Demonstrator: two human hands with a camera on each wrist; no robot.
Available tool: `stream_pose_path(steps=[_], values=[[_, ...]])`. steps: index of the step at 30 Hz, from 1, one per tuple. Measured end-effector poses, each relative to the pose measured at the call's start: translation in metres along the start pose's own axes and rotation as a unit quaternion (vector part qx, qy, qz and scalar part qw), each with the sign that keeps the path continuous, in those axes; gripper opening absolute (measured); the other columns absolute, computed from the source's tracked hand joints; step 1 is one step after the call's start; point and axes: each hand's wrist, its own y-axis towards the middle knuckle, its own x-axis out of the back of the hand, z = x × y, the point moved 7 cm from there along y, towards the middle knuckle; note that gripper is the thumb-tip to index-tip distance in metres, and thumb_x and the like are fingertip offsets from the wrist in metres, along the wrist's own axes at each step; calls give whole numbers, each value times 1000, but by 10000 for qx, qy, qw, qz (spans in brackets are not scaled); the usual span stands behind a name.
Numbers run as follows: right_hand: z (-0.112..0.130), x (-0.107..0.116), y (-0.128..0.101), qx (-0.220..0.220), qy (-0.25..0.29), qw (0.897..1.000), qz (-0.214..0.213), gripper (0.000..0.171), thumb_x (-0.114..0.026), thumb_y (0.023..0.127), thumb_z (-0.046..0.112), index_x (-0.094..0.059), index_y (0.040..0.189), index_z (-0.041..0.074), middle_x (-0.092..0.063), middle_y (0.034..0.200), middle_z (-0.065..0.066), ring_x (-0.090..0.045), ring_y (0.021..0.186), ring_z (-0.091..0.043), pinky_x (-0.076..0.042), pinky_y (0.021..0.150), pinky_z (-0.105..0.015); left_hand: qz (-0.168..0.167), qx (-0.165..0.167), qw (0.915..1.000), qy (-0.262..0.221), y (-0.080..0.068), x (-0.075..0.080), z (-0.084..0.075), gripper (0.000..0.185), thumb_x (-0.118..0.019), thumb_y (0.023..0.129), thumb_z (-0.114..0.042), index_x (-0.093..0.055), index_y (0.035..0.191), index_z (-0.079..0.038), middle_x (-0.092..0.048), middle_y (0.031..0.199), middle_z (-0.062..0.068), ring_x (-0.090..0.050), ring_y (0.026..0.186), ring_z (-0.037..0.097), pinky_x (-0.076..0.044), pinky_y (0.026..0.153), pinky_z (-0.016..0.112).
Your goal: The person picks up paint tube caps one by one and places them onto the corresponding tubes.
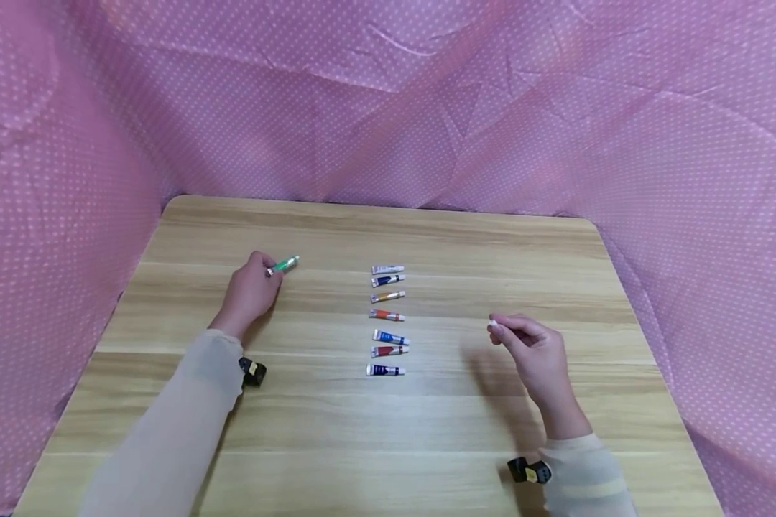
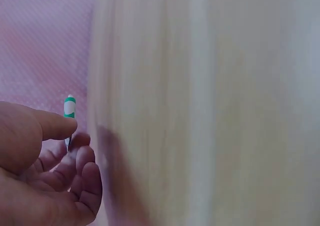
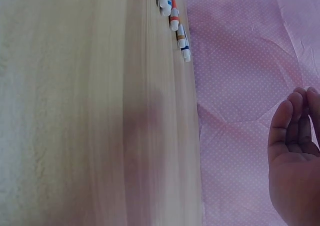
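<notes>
My left hand (image 1: 248, 287) pinches a green paint tube (image 1: 286, 264) between thumb and fingers, above the left part of the table. In the left wrist view, the green and white tube (image 2: 70, 108) sticks up past the thumb, a small white tip at its end. On the right side, my right hand (image 1: 537, 352) pinches a small white piece (image 1: 493, 323), which looks like a tube cap. The right wrist view shows those fingertips (image 3: 299, 91) only in part, and the piece is hidden there.
Several paint tubes lie in a column mid-table, among them a white tube (image 1: 388, 270), an orange tube (image 1: 386, 315), a red tube (image 1: 389, 351) and a dark blue tube (image 1: 385, 370). Pink dotted cloth (image 1: 388, 108) hangs around the wooden table (image 1: 317, 438).
</notes>
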Motion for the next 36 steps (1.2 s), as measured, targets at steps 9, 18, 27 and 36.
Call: stream_pose_path(steps=[9, 18, 27, 36], values=[[5, -11, -1, -13, -170, 9996, 216, 21, -79, 96, 0, -75, 112, -14, -81, 92, 13, -76, 82, -3, -64, 82, -20, 129, 61, 9957, -920, -45, -21, -18, 38, -61, 112, -34, -54, 137, -7, -67, 124, 17, -64, 107, 31, -53, 89, 39], [6, -29, -2, 27, -197, 9993, 311, 17, -81, 95, 0, -75, 107, -10, -80, 91, 11, -74, 81, -4, -63, 78, -20, 357, 91, 9892, -1419, -86, -42, -45, 32, -67, 109, -31, -64, 134, -11, -70, 123, 11, -65, 106, 25, -54, 86, 30], [5, -52, -7, 365, -128, 9977, 560, 15, -77, 95, -7, -74, 109, -11, -75, 95, 15, -70, 88, -2, -59, 78, -16, 263, -18, 9900, -1385, -116, -41, -79, 23, -73, 105, -26, -71, 126, -17, -73, 114, 6, -66, 102, 23, -56, 85, 29], [-1, -74, -11, 297, -467, 9943, 906, 15, -78, 96, 0, -79, 111, -1, -77, 105, -5, -69, 91, -5, -58, 78, -18, 531, -40, 9881, -1445, -134, -67, -98, 22, -79, 101, -27, -76, 121, -18, -75, 112, 4, -67, 102, 22, -58, 92, 35]])
